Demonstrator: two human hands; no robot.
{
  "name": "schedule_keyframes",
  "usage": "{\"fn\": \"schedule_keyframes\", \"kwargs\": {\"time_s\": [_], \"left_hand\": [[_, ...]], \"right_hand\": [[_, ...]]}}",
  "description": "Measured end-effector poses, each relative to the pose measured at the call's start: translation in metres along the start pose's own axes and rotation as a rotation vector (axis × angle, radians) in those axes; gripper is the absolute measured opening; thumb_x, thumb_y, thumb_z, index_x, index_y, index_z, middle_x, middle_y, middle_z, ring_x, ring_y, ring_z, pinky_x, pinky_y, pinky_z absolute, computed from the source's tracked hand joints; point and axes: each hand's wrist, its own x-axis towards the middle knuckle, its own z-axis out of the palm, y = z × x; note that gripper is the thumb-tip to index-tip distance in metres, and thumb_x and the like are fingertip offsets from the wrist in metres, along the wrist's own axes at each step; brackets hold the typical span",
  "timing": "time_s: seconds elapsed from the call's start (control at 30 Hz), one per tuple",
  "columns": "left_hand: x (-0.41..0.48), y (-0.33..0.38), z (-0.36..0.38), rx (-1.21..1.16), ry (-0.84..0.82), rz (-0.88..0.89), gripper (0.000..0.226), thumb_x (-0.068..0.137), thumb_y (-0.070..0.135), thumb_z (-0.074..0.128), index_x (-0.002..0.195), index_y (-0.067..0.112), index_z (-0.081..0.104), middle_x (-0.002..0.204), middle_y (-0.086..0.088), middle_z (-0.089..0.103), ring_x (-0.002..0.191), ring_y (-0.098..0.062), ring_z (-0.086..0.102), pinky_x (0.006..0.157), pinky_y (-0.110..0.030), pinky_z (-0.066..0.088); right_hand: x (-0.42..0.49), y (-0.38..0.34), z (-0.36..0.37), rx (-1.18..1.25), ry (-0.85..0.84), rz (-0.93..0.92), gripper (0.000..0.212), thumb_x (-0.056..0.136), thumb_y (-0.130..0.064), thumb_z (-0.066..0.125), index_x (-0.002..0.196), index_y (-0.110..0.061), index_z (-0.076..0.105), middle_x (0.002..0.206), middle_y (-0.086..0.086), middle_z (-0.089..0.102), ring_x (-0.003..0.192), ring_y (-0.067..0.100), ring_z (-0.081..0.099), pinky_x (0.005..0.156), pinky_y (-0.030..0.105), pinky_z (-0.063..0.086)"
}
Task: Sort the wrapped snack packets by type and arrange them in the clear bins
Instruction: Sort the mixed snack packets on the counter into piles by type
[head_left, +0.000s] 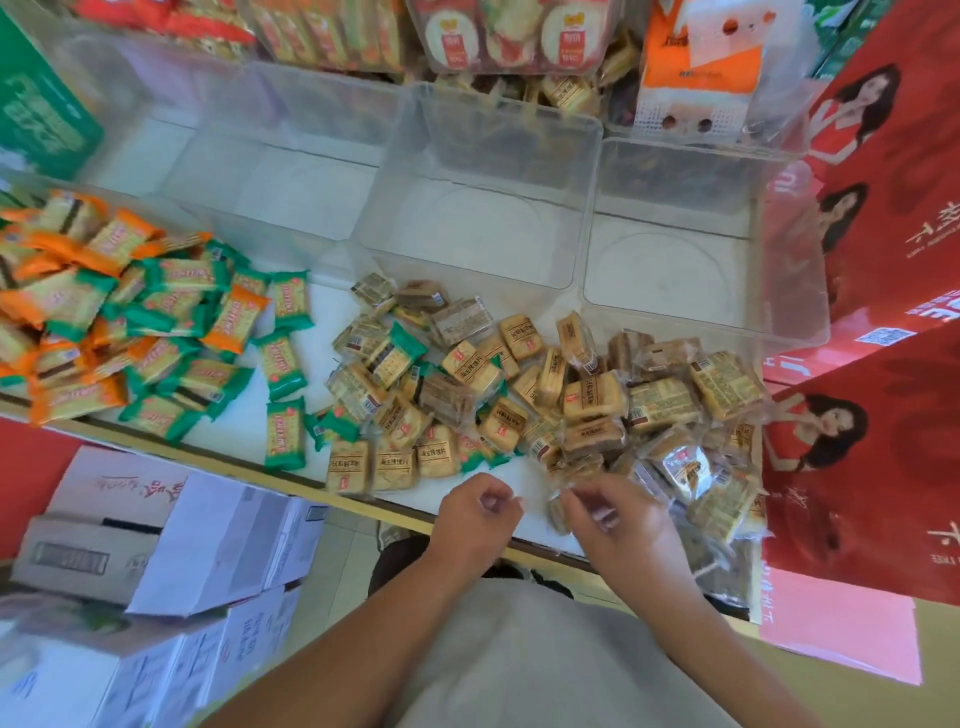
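Observation:
A heap of clear-wrapped tan biscuit packets (571, 400) covers the middle and right of the white shelf (322, 306). To the left lie green-edged packets (283, 364) and orange-edged packets (234, 322) in a mixed pile. Several clear bins stand behind, among them a middle bin (467, 182) and a right bin (779, 249), all with bare floors. My left hand (478, 514) hovers at the front edge, fingers curled, holding nothing visible. My right hand (618, 519) reaches into the near packets and pinches a clear-wrapped packet (558, 512).
Cardboard boxes (156, 545) stack on the floor at the lower left. Red printed cartons (872, 389) wall off the right side. More packaged snacks (509, 36) and an orange-white pack (701, 57) stand behind the bins. A green box (36, 109) sits at the far left.

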Motion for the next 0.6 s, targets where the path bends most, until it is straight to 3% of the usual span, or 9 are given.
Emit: {"fn": "schedule_keyframes", "kwargs": {"time_s": [0.1,0.23,0.3,0.4,0.5,0.6], "left_hand": [[-0.001,-0.021,-0.034,-0.029,0.077,-0.063,0.008,0.090,0.031,0.076,0.091,0.027,0.069,0.089,0.012,0.070,0.085,-0.008,0.066,0.071,-0.014,0.045],[0.000,-0.051,-0.089,-0.128,0.215,-0.159,0.005,0.090,0.026,0.075,0.090,0.026,0.070,0.088,0.007,0.072,0.085,-0.013,0.068,0.071,-0.017,0.051],[0.003,-0.066,-0.118,-0.158,0.264,-0.182,0.004,0.092,0.023,0.074,0.091,0.021,0.071,0.085,0.003,0.073,0.082,-0.014,0.068,0.066,-0.014,0.050],[0.012,-0.081,-0.165,-0.125,0.360,-0.241,0.005,0.092,0.022,0.072,0.089,0.021,0.069,0.085,0.003,0.073,0.081,-0.013,0.067,0.066,-0.024,0.051],[0.029,-0.098,-0.212,-0.058,0.478,-0.270,0.013,0.090,0.026,0.073,0.097,0.024,0.063,0.090,0.005,0.070,0.087,-0.018,0.066,0.067,-0.027,0.048],[0.055,-0.114,-0.250,0.018,0.439,-0.250,0.035,0.088,0.033,0.075,0.116,0.020,0.059,0.107,-0.002,0.068,0.097,-0.022,0.065,0.083,-0.037,0.055]], "right_hand": [[0.019,-0.024,0.039,0.167,-0.323,0.263,0.007,0.088,-0.037,0.075,0.088,-0.030,0.073,0.084,-0.013,0.072,0.081,0.005,0.067,0.083,0.033,0.057],[0.036,-0.046,0.089,0.111,-0.443,0.349,0.013,0.091,-0.040,0.072,0.099,-0.029,0.071,0.096,-0.013,0.072,0.087,0.002,0.067,0.089,0.032,0.055],[0.041,-0.059,0.109,0.109,-0.429,0.393,0.020,0.093,-0.040,0.070,0.110,-0.030,0.066,0.108,-0.013,0.067,0.096,0.005,0.064,0.089,0.030,0.054],[0.050,-0.076,0.138,0.145,-0.355,0.447,0.030,0.092,-0.042,0.070,0.117,-0.038,0.055,0.118,-0.016,0.060,0.111,0.011,0.058,0.093,0.032,0.049],[0.055,-0.097,0.162,0.024,-0.216,0.444,0.030,0.090,-0.047,0.071,0.114,-0.034,0.058,0.125,-0.008,0.053,0.123,0.016,0.049,0.096,0.037,0.046],[0.055,-0.125,0.180,-0.051,-0.024,0.357,0.025,0.088,-0.041,0.075,0.105,-0.031,0.060,0.115,-0.009,0.054,0.112,0.014,0.049,0.086,0.033,0.045]]}}
